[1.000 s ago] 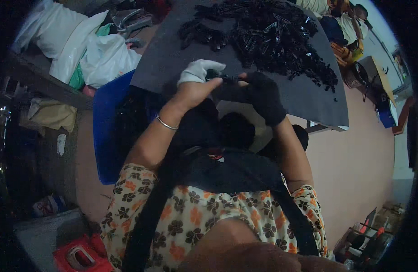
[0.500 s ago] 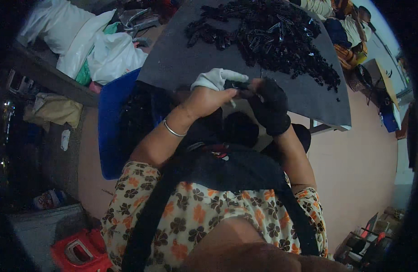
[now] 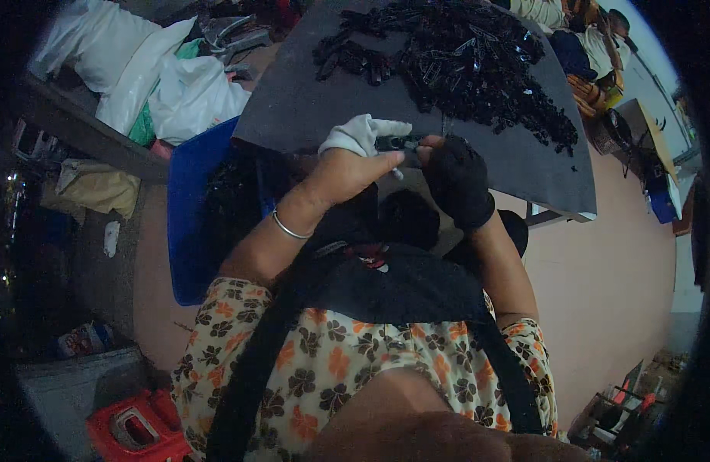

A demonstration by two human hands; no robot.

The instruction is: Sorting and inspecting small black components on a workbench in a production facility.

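Grey table (image 3: 293,100) fills upper centre, black clip pile (image 3: 478,61) heaped on its far half. Blue bin (image 3: 189,200) sits left of centre, white bags (image 3: 178,92) upper left. My left hand (image 3: 347,169), bare, is closed around a white cloth (image 3: 363,132). Right hand (image 3: 457,181), black glove, is pinched on a small black clip (image 3: 393,143) at the table's near edge, centre frame. I read this as mid-assembly or wiping of one clip. Next move needs a steady pinch and fine alignment.
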